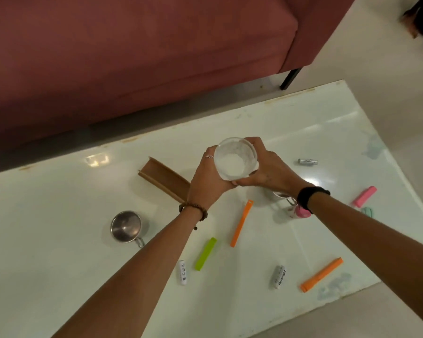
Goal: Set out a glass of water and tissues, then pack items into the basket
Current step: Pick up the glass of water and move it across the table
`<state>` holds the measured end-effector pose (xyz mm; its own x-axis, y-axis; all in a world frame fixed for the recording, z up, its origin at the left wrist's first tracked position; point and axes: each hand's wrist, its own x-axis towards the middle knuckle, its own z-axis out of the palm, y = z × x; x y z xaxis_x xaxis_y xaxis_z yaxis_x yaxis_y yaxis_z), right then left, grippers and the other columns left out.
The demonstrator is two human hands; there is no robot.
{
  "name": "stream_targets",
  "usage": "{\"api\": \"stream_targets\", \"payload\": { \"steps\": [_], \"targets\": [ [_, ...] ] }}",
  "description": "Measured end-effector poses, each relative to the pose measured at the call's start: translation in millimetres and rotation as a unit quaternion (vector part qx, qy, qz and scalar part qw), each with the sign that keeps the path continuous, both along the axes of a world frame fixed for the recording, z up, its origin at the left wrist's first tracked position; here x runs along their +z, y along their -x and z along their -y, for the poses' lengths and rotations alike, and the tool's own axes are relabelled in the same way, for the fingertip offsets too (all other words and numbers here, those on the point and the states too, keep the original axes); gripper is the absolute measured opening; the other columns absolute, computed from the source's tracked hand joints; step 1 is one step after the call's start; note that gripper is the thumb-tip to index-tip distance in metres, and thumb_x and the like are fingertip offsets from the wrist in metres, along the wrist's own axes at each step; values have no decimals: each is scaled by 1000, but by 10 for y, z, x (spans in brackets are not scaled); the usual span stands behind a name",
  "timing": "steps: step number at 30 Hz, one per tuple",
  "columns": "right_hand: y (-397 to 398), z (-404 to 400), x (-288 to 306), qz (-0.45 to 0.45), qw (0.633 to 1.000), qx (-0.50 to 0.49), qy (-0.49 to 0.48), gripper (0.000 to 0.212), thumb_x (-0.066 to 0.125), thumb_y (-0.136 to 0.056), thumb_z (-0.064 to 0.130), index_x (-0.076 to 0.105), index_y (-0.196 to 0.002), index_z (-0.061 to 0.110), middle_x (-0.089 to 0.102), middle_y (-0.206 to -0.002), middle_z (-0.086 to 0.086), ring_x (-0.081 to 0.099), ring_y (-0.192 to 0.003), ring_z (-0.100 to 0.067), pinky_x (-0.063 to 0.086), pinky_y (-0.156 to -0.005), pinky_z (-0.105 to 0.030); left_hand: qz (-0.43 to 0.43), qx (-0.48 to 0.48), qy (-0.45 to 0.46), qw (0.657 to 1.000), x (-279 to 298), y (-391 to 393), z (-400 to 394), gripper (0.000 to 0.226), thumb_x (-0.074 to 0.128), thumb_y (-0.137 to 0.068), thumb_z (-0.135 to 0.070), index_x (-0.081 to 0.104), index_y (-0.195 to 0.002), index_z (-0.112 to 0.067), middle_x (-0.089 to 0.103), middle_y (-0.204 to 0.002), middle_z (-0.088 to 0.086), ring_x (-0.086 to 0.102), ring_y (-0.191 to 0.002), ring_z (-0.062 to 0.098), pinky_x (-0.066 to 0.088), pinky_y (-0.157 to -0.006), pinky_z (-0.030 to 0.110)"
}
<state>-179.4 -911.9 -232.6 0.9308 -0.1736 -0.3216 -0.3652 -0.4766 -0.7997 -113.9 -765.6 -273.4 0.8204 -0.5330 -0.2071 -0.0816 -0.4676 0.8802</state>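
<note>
While both hands cup it, the glass (236, 159) sits at frame centre.
Left hand (206, 181) and right hand (266, 170) wrap its sides — above the white table (59, 228).

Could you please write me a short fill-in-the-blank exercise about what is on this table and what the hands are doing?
1. Both hands hold a clear ____ above the white table.
2. The left hand wears a ____ on one finger.
3. The metal cup left of the left forearm looks ____ inside.
4. The clip lying between the two forearms is ____.

Missing words: glass; ring; empty; green
</note>
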Motion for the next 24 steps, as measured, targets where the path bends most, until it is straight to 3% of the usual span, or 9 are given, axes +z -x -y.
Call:
{"api": "stream_targets", "payload": {
  "steps": [5, 10, 24],
  "targets": [
    [-262, 133, -242, 0, 1000, 5, -4, 82, 84, -64, 28, 32, -127, 22, 55, -124, 1, 55, -109, -23, 48, -92, -39, 10, 24, -37, 999, -143, -196, 180, 83, 88, -54, -22, 43, -124, -14, 57, -122, 4, 50, -101, 8, 38, -75, 3],
    [-390, 186, -365, -8, 999, 31, 4, 84, 84, -64, 29, 32, -129, 19, 55, -125, -2, 55, -109, -25, 47, -94, -43, -4, 49, -48, 998, -242, -252, 232, 83, 87, -56, -21, 42, -125, -12, 57, -124, 7, 54, -110, 18, 40, -85, 19],
    [-389, 167, -467, -9, 999, 30, -28, 85, 84, -66, 25, 31, -132, 19, 48, -119, 7, 52, -106, -17, 43, -90, -30, -16, 56, -54, 997, -307, -235, 250, 86, 88, -56, -17, 41, -128, -11, 56, -126, 9, 54, -114, 22, 41, -87, 22]
  ]
}}
